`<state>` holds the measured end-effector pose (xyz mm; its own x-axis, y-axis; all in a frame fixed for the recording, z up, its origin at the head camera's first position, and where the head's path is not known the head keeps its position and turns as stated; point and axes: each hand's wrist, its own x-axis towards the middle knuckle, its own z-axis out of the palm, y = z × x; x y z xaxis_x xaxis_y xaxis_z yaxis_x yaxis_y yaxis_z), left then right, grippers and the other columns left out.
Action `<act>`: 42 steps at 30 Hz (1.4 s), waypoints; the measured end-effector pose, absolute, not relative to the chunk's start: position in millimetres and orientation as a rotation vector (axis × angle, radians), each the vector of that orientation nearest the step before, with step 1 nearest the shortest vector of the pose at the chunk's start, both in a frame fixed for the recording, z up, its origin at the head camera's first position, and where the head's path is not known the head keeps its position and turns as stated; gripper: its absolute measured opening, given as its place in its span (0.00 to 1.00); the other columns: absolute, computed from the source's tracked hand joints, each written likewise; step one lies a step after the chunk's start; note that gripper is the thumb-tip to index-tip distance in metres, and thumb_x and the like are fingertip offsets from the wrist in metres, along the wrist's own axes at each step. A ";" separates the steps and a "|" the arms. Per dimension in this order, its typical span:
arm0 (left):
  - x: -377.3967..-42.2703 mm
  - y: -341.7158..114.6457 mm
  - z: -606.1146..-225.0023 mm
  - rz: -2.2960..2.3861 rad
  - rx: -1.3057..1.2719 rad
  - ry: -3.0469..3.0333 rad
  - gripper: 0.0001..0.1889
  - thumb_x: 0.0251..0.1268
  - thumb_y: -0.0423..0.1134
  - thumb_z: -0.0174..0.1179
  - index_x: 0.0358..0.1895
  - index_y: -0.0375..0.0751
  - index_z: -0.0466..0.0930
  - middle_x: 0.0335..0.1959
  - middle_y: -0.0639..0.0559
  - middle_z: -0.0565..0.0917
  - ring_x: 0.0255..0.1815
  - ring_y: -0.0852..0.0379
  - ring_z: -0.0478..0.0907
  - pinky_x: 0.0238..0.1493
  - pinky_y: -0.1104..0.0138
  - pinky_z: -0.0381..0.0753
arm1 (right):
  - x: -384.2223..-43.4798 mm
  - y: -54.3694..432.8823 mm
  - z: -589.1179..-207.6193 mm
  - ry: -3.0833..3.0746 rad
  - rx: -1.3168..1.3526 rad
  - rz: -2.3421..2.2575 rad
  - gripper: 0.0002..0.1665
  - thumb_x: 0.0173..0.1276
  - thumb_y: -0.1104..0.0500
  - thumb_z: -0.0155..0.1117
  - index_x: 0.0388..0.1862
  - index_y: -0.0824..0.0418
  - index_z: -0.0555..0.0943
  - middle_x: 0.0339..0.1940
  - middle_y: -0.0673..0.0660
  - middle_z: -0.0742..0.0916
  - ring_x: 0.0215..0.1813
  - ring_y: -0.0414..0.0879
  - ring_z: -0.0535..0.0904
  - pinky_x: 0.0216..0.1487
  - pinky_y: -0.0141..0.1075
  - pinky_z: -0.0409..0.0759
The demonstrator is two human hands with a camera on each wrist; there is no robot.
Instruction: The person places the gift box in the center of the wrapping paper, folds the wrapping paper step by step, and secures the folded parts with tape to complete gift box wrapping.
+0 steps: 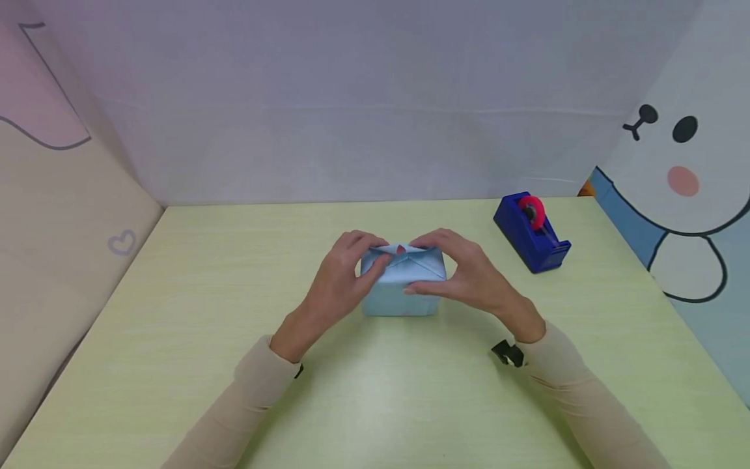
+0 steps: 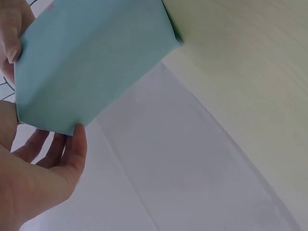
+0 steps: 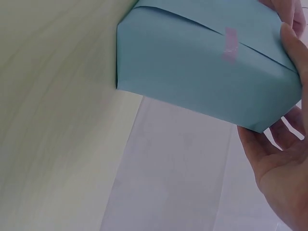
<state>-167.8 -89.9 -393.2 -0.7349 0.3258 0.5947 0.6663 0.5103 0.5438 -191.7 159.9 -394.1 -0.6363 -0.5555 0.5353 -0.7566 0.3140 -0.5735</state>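
A box wrapped in light blue paper [image 1: 401, 301] stands on the table between both hands. Its top end shows folded flaps and a small red spot near the far edge. My left hand [image 1: 338, 277] holds its left side, thumb on the folded end and fingers behind. On the right side, my right hand [image 1: 469, 270] grips it with the thumb along the near edge and fingers at the far edge. In the right wrist view, a strip of pink tape [image 3: 231, 44] crosses a paper seam on the box. The left wrist view shows a plain blue face [image 2: 91, 62].
A blue tape dispenser [image 1: 530, 238] with a red-cored roll stands at the table's back right. Pale cloth [image 1: 363, 130] hangs behind the light wooden table [image 1: 234, 260]. A printed cartoon panel [image 1: 691, 195] rises on the right.
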 end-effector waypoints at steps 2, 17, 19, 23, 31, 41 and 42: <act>-168.2 -93.0 -392.3 -1.055 -0.880 -2.351 0.15 0.66 0.39 0.72 0.51 0.35 0.84 0.49 0.44 0.82 0.52 0.48 0.78 0.52 0.59 0.83 | -191.7 159.7 -394.0 -2.345 1.198 1.219 0.40 0.46 0.61 0.88 0.60 0.60 0.82 0.54 0.54 0.86 0.55 0.49 0.81 0.55 0.34 0.81; -171.0 -105.4 -383.8 -0.868 -1.109 -2.375 0.27 0.55 0.45 0.79 0.55 0.37 0.84 0.48 0.46 0.83 0.47 0.50 0.77 0.47 0.62 0.80 | -192.9 160.0 -394.9 -2.287 1.270 1.211 0.39 0.46 0.65 0.87 0.59 0.64 0.82 0.54 0.57 0.85 0.55 0.51 0.80 0.57 0.29 0.78; -171.2 -105.4 -383.3 -0.853 -1.115 -2.352 0.26 0.55 0.46 0.79 0.54 0.37 0.85 0.47 0.46 0.83 0.46 0.50 0.77 0.46 0.61 0.79 | -192.9 160.0 -395.0 -2.276 1.277 1.214 0.38 0.45 0.66 0.87 0.58 0.64 0.82 0.54 0.57 0.85 0.54 0.51 0.80 0.55 0.28 0.79; -170.7 -106.1 -382.5 -0.831 -1.118 -2.343 0.25 0.56 0.46 0.78 0.54 0.38 0.87 0.48 0.45 0.84 0.45 0.50 0.79 0.48 0.58 0.78 | -192.2 160.5 -394.4 -2.279 1.279 1.204 0.37 0.46 0.66 0.87 0.57 0.65 0.83 0.55 0.58 0.85 0.57 0.53 0.81 0.59 0.29 0.79; -168.9 -106.4 -380.7 -0.667 -1.135 -2.362 0.24 0.60 0.48 0.76 0.56 0.39 0.88 0.50 0.41 0.86 0.48 0.47 0.83 0.57 0.52 0.80 | -192.1 161.4 -392.9 -2.284 1.288 1.134 0.34 0.46 0.66 0.87 0.55 0.66 0.86 0.57 0.61 0.86 0.60 0.57 0.82 0.59 0.36 0.81; -163.0 -103.2 -378.6 -0.468 -1.168 -2.328 0.22 0.64 0.46 0.73 0.56 0.37 0.88 0.51 0.38 0.85 0.53 0.46 0.83 0.51 0.60 0.86 | -191.2 161.9 -389.9 -2.236 1.335 1.033 0.33 0.46 0.64 0.87 0.54 0.68 0.87 0.54 0.62 0.88 0.57 0.58 0.84 0.52 0.49 0.85; -162.4 -102.8 -378.5 -0.459 -1.173 -2.321 0.21 0.64 0.46 0.73 0.55 0.37 0.88 0.51 0.39 0.85 0.54 0.46 0.83 0.50 0.60 0.86 | -191.0 161.9 -389.6 -2.229 1.341 1.017 0.33 0.47 0.63 0.87 0.54 0.68 0.87 0.54 0.63 0.88 0.57 0.59 0.85 0.52 0.50 0.85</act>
<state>-162.4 -102.8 -378.5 -0.5067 0.6495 0.5670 0.8163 0.5730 0.0732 -191.0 161.9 -389.6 -0.4929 -0.6189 0.6116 -0.8675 0.2956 -0.4000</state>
